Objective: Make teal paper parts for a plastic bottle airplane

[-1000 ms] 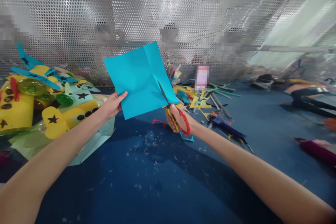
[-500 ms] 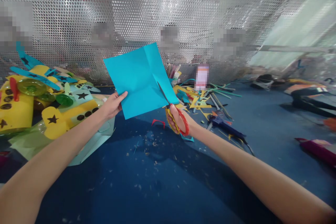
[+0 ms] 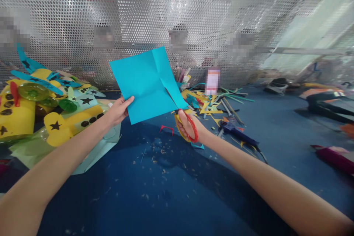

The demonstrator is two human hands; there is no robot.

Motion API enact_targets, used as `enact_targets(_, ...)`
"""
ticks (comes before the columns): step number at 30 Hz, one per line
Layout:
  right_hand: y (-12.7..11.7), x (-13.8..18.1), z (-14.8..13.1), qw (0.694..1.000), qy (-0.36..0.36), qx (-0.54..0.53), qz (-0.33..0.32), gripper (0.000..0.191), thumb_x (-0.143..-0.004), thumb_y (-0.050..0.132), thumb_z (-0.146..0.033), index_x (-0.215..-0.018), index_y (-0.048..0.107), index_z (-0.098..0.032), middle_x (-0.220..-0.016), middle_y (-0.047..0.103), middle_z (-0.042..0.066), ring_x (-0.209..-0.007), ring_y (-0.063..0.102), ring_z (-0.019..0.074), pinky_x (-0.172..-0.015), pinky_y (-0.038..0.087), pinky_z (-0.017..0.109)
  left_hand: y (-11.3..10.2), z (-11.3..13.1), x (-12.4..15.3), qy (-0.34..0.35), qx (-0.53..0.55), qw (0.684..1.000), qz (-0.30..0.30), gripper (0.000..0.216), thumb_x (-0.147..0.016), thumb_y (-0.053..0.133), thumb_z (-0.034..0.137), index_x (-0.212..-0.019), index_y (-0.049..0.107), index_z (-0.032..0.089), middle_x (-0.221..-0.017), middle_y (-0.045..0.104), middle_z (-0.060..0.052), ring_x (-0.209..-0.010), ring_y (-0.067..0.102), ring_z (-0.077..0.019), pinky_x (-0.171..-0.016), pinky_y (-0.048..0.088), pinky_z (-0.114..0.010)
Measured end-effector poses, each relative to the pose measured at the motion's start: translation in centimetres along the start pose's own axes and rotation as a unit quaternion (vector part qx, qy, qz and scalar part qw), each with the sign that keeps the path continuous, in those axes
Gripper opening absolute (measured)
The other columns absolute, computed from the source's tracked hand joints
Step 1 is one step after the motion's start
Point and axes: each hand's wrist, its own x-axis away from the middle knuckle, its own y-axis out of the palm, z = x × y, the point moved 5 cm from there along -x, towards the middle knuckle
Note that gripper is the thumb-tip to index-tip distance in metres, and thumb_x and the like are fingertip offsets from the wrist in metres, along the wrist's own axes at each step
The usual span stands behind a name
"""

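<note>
Cutting looks to be the step in hand! One blue sheet (image 3: 143, 84) is up toward ten o'clock of the view's centre, its eight o'clock edge pinched in the left hand (image 3: 121, 110), thumb in front; the right hand (image 3: 188, 123), curled round one pair of scissors (image 3: 196, 129), sits by the slit at four o'clock, and the next move seems to call for a steady sheet! One red scrap (image 3: 166, 128) lies at nine o'clock from the scissors, one blue tool (image 3: 240, 133) at three
</note>
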Motion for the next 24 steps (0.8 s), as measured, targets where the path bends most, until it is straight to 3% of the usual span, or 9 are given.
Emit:
enact_targets(8, 0.1, 0.2, -0.3, 0.998, 0.04, -0.039, -0.003, 0.06, -0.082, 0.039, -0.075, -0.053, 0.035, -0.023, -0.038, 0.034, -0.006, -0.028, 0.032, 0.0069, -0.027, 0.028, 0.021, -0.4, -0.4, -0.5, 0.01, 0.0, 1.0, -0.011, 0.027, -0.096, 0.049, 0.02, -0.118, 0.063, 0.016, -0.114, 0.07, -0.011, -0.104, 0.066, -0.0251, -0.09, 0.055, -0.043)
enact_targets(11, 0.4, 0.0, -0.1, 0.993, 0.092, -0.072, -0.026, 0.062, -0.079, 0.041, -0.078, -0.054, 0.038, -0.022, -0.039, 0.042, -0.004, -0.031, 0.041, 0.0093, -0.032, 0.04, 0.023, -0.3, -0.5, -0.5, 0.008, -0.011, 1.0, -0.006, 0.027, -0.096, 0.049, 0.02, -0.12, 0.062, 0.017, -0.114, 0.07, -0.011, -0.105, 0.066, -0.0253, -0.089, 0.056, -0.042)
enact_targets(14, 0.9, -0.2, -0.1, 0.984, 0.124, -0.106, -0.068, 0.067, -0.08, 0.032, -0.081, -0.051, 0.04, -0.021, -0.044, 0.054, 0.003, -0.041, 0.055, 0.014, -0.045, 0.053, 0.027, -0.3, -0.5, -0.4, 0.002, -0.027, 1.0, 0.005, 0.027, -0.096, 0.049, 0.021, -0.118, 0.062, 0.017, -0.117, 0.068, -0.012, -0.108, 0.064, -0.0265, -0.088, 0.056, -0.041)
enact_targets(20, 1.0, 1.0, -1.0, 0.972, 0.133, -0.122, -0.152, 0.077, -0.076, 0.018, -0.086, -0.054, 0.048, -0.018, -0.058, 0.065, 0.011, -0.059, 0.067, 0.0195, -0.062, 0.059, 0.031, -1.1, -0.8, -0.9, 0.017, -0.05, 0.998, 0.027, 0.027, -0.094, 0.052, 0.027, -0.116, 0.063, 0.018, -0.121, 0.067, -0.012, -0.116, 0.06, -0.0294, -0.094, 0.053, -0.044)
enact_targets(24, 0.6, 1.7, -1.9, 0.977, 0.117, -0.1, -0.148, 0.079, -0.076, 0.018, -0.086, -0.056, 0.052, -0.018, -0.06, 0.066, 0.012, -0.06, 0.068, 0.0193, -0.061, 0.058, 0.029, -1.3, -0.8, -1.1, 0.032, -0.04, 0.999, 0.018, 0.027, -0.094, 0.051, 0.025, -0.115, 0.064, 0.016, -0.118, 0.068, -0.013, -0.113, 0.062, -0.0292, -0.096, 0.051, -0.047)
